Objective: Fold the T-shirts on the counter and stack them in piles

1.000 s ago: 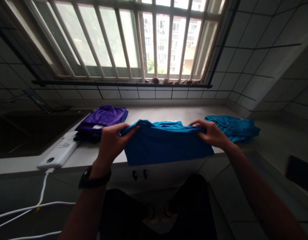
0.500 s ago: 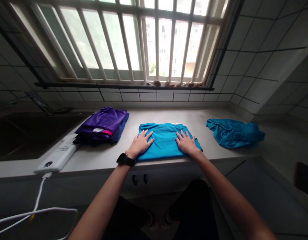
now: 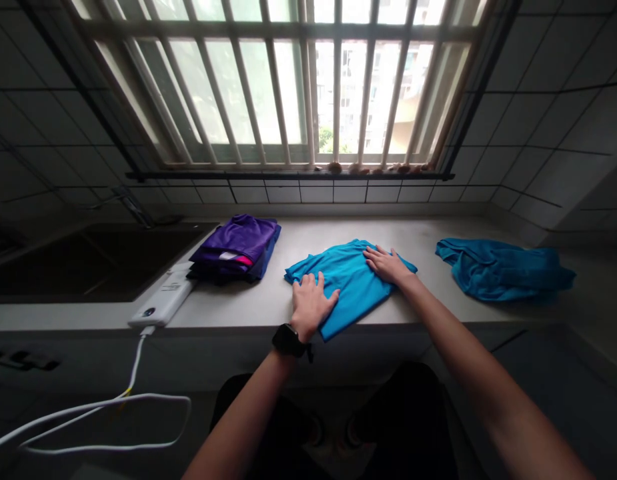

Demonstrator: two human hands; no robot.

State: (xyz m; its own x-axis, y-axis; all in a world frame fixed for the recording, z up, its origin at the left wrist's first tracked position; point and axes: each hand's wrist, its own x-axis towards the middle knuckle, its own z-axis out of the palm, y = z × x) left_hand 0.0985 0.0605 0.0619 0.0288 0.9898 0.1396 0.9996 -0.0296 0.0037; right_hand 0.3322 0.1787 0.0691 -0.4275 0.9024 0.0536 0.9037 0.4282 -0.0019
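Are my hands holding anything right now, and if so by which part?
Nothing is held. Both hands lie flat and open on the folded blue shirt: left hand on its near left part, right hand on its far right corner.

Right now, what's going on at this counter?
A person stands at a counter under a barred window, both palms flat on a folded blue garment: left hand on its near corner, right hand on its far edge. A folded purple stack sits to the left beside a white power bank. A crumpled blue garment lies to the right.
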